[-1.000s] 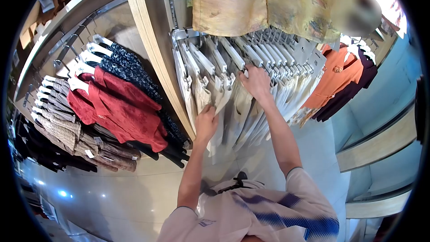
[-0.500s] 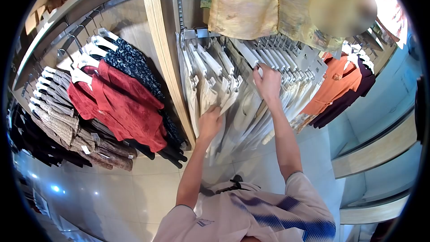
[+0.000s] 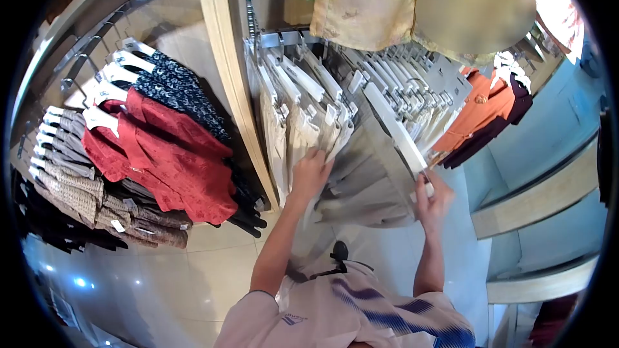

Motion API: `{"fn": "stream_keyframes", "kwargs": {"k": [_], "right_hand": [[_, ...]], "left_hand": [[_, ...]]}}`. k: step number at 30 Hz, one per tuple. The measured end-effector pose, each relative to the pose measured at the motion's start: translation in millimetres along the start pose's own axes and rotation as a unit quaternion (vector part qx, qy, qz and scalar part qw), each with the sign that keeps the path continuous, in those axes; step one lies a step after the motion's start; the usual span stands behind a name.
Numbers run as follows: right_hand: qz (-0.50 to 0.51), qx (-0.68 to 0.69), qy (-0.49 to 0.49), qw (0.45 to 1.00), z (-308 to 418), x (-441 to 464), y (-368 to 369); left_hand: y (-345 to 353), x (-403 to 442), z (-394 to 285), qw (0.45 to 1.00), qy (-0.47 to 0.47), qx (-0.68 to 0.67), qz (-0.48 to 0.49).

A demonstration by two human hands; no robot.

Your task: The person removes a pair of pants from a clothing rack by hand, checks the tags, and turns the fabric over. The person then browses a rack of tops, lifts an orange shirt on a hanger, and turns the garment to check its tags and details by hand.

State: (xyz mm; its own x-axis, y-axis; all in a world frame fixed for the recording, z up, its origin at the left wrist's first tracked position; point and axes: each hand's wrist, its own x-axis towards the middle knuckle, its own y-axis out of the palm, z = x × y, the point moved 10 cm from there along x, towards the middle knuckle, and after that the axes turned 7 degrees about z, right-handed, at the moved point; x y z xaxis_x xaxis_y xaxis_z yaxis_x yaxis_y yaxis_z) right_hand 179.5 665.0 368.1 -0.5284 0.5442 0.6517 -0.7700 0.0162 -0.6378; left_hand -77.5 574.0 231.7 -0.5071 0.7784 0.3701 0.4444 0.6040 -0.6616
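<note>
Far left: we see brown knits (image 3: 71, 183) and red shirts (image 3: 171, 158) on white hangers (image 3: 102, 119).
Pale post: a wooden post (image 3: 222, 45), slightly slanted, divides them from a metal rail (image 3: 269, 39).
Cream garments: these (image 3: 300, 130) hang near the rail's left end.
Our left hand: this hand (image 3: 310, 177) has its fingers against the cream cloth; we cannot tell whether they grip.
Grey garment: it (image 3: 367, 177) spreads below a long hanger (image 3: 394, 127) angled out from the row toward us.
Our right hand: this hand (image 3: 434, 201) has its fingers closed on that hanger's near end.
Farther right: an orange garment (image 3: 478, 104) hangs beside a dark purple one (image 3: 523, 103).
</note>
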Motion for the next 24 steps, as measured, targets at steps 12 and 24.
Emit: {"fn": "stream_keyframes", "kwargs": {"k": [12, 24], "right_hand": [[0.026, 0.142, 0.194, 0.97, -58.3, -48.1, -127.9], [0.136, 0.255, 0.058, 0.956, -146.0, -7.5, -166.3]], "left_hand": [[-13.8, -21.8, -38.9, 0.962, 0.061, -0.263, 0.033], [63.1, -50.5, -108.6, 0.883, -0.105, -0.452, 0.07]]}}
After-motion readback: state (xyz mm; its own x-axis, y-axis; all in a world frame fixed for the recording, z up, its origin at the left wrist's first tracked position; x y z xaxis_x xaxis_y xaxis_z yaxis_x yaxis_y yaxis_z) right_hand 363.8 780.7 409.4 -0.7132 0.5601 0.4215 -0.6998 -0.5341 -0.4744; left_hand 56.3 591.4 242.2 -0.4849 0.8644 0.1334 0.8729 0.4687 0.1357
